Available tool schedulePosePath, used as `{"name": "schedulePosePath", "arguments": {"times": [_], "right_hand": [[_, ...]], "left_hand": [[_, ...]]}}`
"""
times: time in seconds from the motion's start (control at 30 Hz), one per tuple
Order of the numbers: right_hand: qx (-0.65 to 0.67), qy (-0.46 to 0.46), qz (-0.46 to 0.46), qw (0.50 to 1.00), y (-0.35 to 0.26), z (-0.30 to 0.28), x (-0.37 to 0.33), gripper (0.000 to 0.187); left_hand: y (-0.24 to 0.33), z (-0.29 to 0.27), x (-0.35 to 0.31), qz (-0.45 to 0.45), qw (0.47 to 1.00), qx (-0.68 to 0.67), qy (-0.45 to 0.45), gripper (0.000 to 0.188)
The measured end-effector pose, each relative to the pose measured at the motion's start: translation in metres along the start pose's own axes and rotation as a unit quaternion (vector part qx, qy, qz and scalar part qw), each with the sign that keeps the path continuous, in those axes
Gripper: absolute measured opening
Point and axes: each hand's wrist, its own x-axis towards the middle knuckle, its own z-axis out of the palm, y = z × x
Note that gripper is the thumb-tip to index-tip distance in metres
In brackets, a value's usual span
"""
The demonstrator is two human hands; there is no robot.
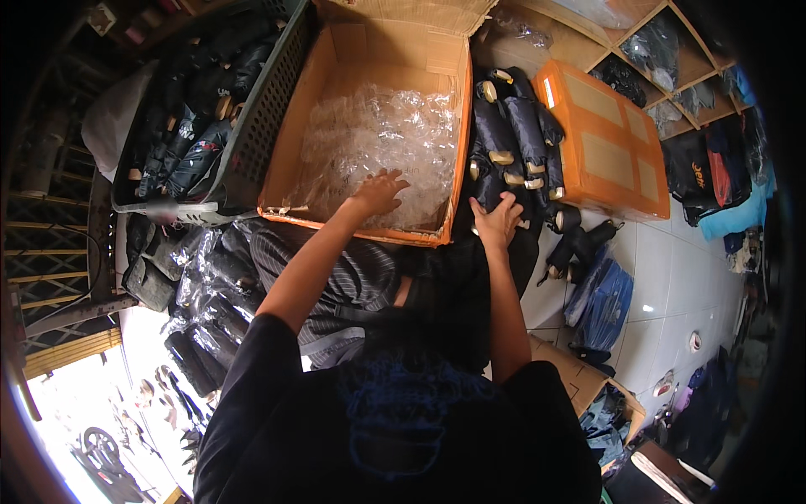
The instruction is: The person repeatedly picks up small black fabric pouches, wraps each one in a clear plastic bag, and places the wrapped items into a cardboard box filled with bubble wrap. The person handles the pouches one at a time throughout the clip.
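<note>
A shop or its storeroom is suggested, though which of the two cannot be told. Goods are kept in quantity: dark rolls (520,126) are piled in a crate (264,101) and laid beside an open carton (353,50), a taped box (600,143) is set next to them, and bagged wares are stowed in shelves (620,40). The floor (672,248) is tiled; daylight is admitted near a lattice gate (50,275).

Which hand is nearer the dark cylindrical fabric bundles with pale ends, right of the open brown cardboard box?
Right. The right hand is at the near end of the bundles; the left hand is farther left, over the box.
</note>
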Motion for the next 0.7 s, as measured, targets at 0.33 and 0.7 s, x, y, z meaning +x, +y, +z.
{"name": "schedulePosePath", "arguments": {"times": [0.33,0.7], "right_hand": [[0.531,-0.339,0.205,0.749,0.054,-0.034,0.022,0.061],[0.665,-0.485,0.058,0.565,0.059,-0.065,-0.079,0.083]], "left_hand": [[-0.037,0.049,0.034,-0.079,0.982,0.165,0.046,0.02],[0.04,-0.065,-0.064,-0.093,0.834,-0.457,0.296,0.015]]}}
